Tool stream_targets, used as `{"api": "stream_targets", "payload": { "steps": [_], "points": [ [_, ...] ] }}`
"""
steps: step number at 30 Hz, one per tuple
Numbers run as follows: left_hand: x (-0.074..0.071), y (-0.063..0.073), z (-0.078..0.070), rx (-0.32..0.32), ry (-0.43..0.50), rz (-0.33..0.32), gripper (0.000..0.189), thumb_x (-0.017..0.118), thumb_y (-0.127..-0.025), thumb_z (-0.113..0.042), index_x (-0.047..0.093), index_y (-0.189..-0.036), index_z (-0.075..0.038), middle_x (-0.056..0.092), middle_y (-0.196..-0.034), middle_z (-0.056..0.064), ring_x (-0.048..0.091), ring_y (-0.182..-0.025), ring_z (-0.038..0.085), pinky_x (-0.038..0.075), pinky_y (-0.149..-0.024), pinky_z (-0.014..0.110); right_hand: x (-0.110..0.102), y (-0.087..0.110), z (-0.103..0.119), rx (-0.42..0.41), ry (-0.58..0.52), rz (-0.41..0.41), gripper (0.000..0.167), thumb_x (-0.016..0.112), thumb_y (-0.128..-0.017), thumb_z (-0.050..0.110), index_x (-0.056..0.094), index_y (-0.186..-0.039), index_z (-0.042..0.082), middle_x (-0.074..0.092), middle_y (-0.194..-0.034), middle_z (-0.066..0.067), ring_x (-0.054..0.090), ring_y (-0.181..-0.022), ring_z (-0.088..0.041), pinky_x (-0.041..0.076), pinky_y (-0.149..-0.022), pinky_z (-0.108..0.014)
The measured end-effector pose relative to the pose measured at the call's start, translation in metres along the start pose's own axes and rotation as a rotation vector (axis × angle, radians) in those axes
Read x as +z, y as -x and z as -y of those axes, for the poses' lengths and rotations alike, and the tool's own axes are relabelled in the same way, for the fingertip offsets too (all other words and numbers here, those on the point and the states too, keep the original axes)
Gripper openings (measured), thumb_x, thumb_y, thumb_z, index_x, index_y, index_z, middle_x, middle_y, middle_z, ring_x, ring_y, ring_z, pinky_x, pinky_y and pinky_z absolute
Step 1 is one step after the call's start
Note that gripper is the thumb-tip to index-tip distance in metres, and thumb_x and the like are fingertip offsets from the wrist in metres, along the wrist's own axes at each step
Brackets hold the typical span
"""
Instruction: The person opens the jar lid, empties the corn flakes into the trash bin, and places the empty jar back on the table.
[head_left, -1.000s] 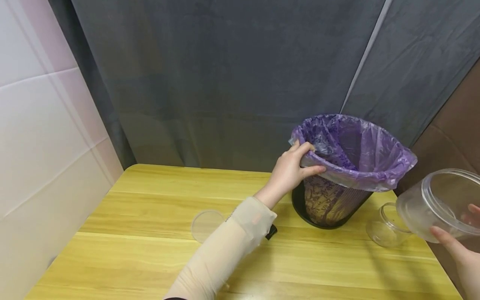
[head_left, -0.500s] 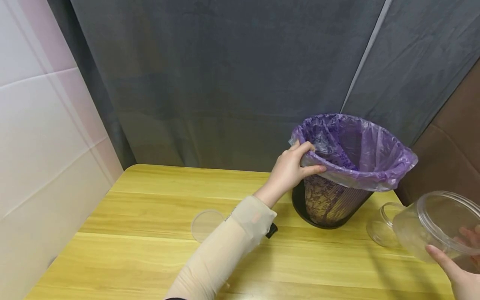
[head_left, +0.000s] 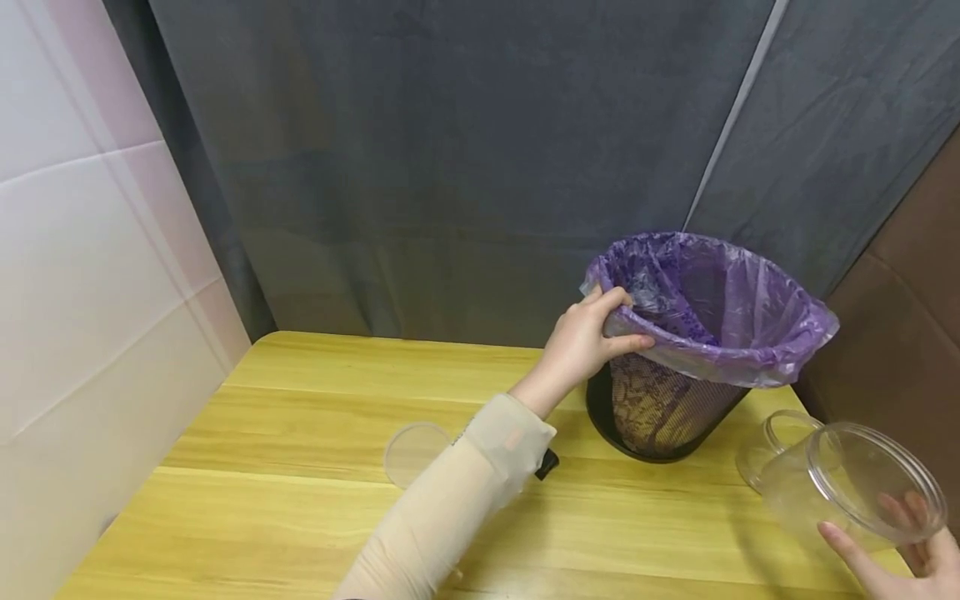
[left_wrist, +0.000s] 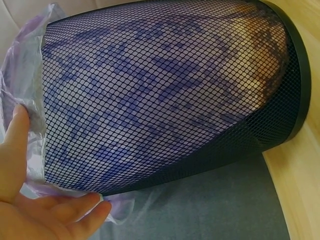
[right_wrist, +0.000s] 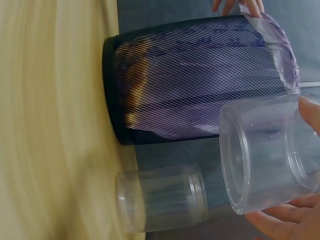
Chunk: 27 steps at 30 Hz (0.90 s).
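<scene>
A black mesh wastebasket (head_left: 660, 417) stands on the table, lined with a purple plastic bag (head_left: 750, 362) folded over its rim. My left hand (head_left: 577, 342) grips that rim at its left side, thumb outside over the bag. In my right hand (head_left: 907, 579) is a large clear plastic jar (head_left: 795, 496), held tilted off the table between thumb and fingers, some fingers showing through its wall. The right wrist view shows the jar (right_wrist: 260, 155) with nothing visible in it. A smaller clear jar (head_left: 753, 458) stands on the table behind it, partly covered.
A round clear lid (head_left: 412, 454) lies on the wooden table (head_left: 300, 500), partly behind the left sleeve (head_left: 457, 500). A small black object (head_left: 547, 463) shows beside the cuff, mostly hidden. Grey curtain (head_left: 450, 167) hangs behind; a brown panel (head_left: 915, 250) borders the right.
My right hand has brought the large jar down and to the left, nearer the table and in front of the smaller jar. My left hand stays on the wastebasket rim.
</scene>
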<state>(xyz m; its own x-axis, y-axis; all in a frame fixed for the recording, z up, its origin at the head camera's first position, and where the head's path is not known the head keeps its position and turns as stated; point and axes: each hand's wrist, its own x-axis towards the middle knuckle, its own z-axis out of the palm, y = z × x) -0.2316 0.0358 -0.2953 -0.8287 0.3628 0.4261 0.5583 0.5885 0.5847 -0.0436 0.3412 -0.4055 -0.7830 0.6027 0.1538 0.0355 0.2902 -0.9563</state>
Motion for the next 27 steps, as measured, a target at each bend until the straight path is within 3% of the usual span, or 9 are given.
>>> {"api": "stream_targets", "payload": {
  "steps": [1, 3, 6, 11, 18, 27],
  "points": [
    [0.0, 0.0, 0.0, 0.0, -0.001, 0.001, 0.047, 0.071, -0.081, -0.044, 0.057, -0.115, -0.016, 0.052, -0.135, 0.019, 0.061, -0.105, 0.034, 0.049, -0.087, 0.041, -0.001, -0.001, -0.003, -0.012, 0.068, 0.03, 0.084, 0.081, -0.071, -0.005, 0.042, -0.144, 0.011, 0.033, -0.15, -0.014, 0.031, -0.136, -0.017, 0.019, -0.104, -0.012],
    [0.0, 0.0, 0.0, -0.001, -0.002, 0.002, 0.046, 0.072, -0.081, -0.044, 0.057, -0.115, -0.016, 0.053, -0.133, 0.018, 0.061, -0.106, 0.033, 0.049, -0.087, 0.041, -0.001, -0.006, -0.007, 0.119, 0.14, 0.064, 0.093, 0.078, -0.08, 0.01, 0.021, -0.153, 0.015, 0.029, -0.151, -0.016, 0.024, -0.139, -0.019, 0.015, -0.1, -0.005],
    [-0.001, 0.0, 0.0, 0.002, -0.01, 0.003, 0.047, 0.073, -0.08, -0.043, 0.057, -0.115, -0.016, 0.053, -0.134, 0.017, 0.058, -0.112, 0.033, 0.049, -0.088, 0.041, -0.001, -0.007, -0.017, 0.088, 0.254, 0.148, 0.101, 0.076, -0.083, 0.021, 0.006, -0.153, 0.006, 0.024, -0.15, -0.023, 0.017, -0.14, -0.022, 0.012, -0.097, -0.001],
    [-0.002, -0.001, 0.0, -0.001, -0.02, 0.005, 0.047, 0.073, -0.08, -0.043, 0.058, -0.115, -0.016, 0.053, -0.135, 0.015, 0.054, -0.117, 0.034, 0.049, -0.088, 0.042, 0.002, -0.006, -0.026, 0.082, 0.268, 0.167, 0.101, 0.077, -0.082, 0.022, 0.008, -0.153, 0.004, 0.026, -0.149, -0.027, 0.021, -0.137, -0.01, 0.015, -0.095, 0.0],
    [-0.002, -0.002, -0.001, -0.008, -0.007, 0.017, 0.047, 0.073, -0.081, -0.043, 0.057, -0.116, -0.016, 0.045, -0.141, 0.019, 0.044, -0.127, 0.037, 0.046, -0.093, 0.046, 0.005, -0.005, -0.038, 0.165, 0.233, 0.23, 0.103, 0.074, -0.085, 0.026, 0.0, -0.153, 0.007, 0.017, -0.155, -0.02, 0.017, -0.14, -0.027, 0.014, -0.097, -0.001],
    [-0.003, -0.001, -0.002, -0.016, -0.016, 0.017, 0.047, 0.072, -0.081, -0.044, 0.057, -0.116, -0.016, 0.042, -0.143, 0.02, 0.045, -0.126, 0.037, 0.045, -0.094, 0.046, 0.01, -0.008, -0.052, 0.179, 0.203, 0.217, 0.101, 0.077, -0.082, 0.023, 0.007, -0.154, 0.009, 0.015, -0.156, -0.017, 0.021, -0.138, -0.029, 0.017, -0.096, -0.001]
  ]
}}
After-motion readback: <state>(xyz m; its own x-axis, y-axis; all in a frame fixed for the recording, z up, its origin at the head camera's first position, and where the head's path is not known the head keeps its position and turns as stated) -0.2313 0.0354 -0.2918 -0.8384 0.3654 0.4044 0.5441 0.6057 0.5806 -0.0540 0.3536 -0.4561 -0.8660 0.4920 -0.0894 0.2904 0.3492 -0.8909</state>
